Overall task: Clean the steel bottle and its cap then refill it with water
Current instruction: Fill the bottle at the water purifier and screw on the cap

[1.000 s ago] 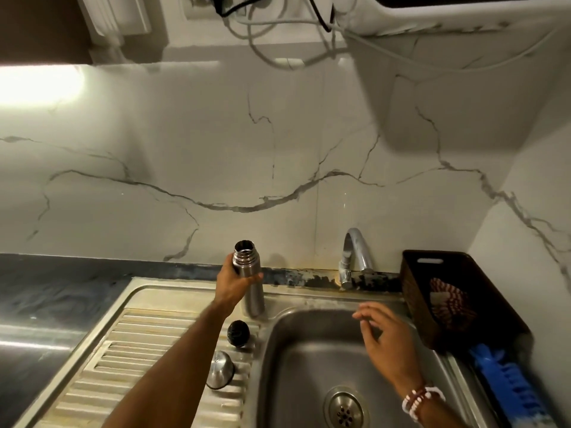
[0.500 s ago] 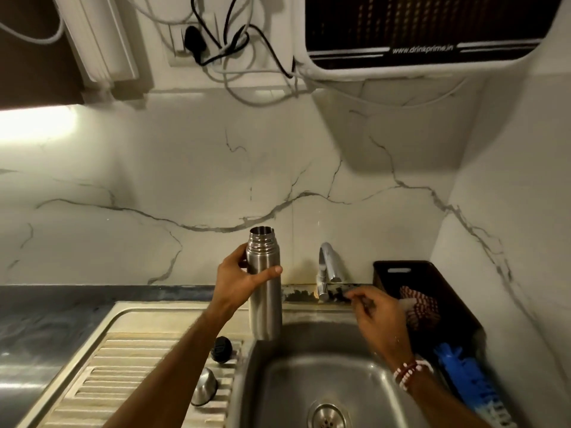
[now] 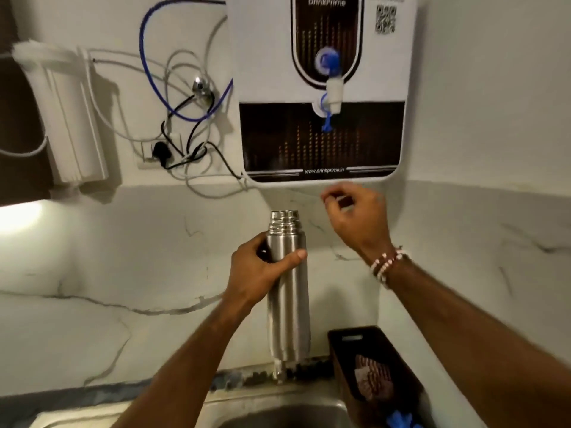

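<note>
My left hand (image 3: pixel 258 274) grips the steel bottle (image 3: pixel 288 304) near its neck and holds it upright in the air above the sink (image 3: pixel 278 409). The bottle's threaded mouth is uncapped. Up on the wall hangs a white and black water purifier (image 3: pixel 321 140) with a blue and white tap (image 3: pixel 332 88), well above the bottle's mouth. My right hand (image 3: pixel 358 217) is raised just under the purifier's lower edge, its fingers loosely curled and holding nothing. The cap is out of view.
A dark basket (image 3: pixel 349 359) with a scrubber stands at the sink's right, and a blue brush (image 3: pixel 401 420) shows below it. The sink faucet (image 3: pixel 278 370) is mostly hidden behind the bottle. Cables, tubes and a white filter housing (image 3: pixel 71 118) hang on the wall at left.
The view has tilted up to the purifier. My left hand has lifted the bottle off the drainboard and rightward. My right hand has risen from the faucet towards the purifier.
</note>
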